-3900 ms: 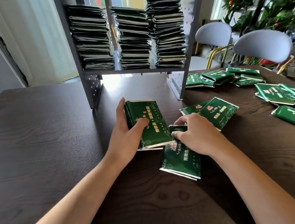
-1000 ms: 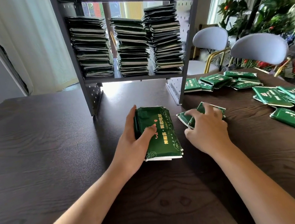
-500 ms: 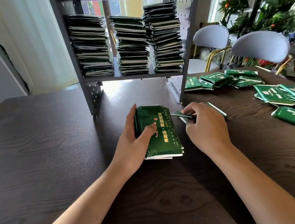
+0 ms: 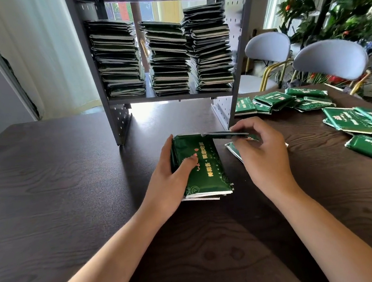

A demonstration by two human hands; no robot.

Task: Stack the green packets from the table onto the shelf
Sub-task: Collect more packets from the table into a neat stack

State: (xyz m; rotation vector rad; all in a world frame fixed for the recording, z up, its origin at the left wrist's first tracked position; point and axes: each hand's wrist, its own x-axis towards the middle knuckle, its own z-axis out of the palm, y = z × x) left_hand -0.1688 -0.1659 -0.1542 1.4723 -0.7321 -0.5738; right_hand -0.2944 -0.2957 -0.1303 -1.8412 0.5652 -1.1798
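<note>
A small pile of green packets (image 4: 205, 168) lies on the dark table (image 4: 60, 185) in front of the grey shelf (image 4: 97, 65). My left hand (image 4: 173, 182) grips the pile's left edge, thumb resting on top. My right hand (image 4: 260, 154) pinches a single green packet (image 4: 222, 134), lifted edge-on just above the pile's far right corner. Another packet (image 4: 234, 149) lies flat under that hand. Three tall stacks of packets (image 4: 166, 57) fill the shelf. Loose packets (image 4: 287, 101) are scattered at the right.
More loose packets (image 4: 354, 121) lie near the table's right edge. Two grey chairs (image 4: 328, 61) and plants (image 4: 337, 10) stand behind the table on the right. A white curtain (image 4: 38, 52) hangs at the back left.
My right hand has lifted one packet off the table and brought it left, toward the pile held by my left hand. The left hand has stayed on the pile.
</note>
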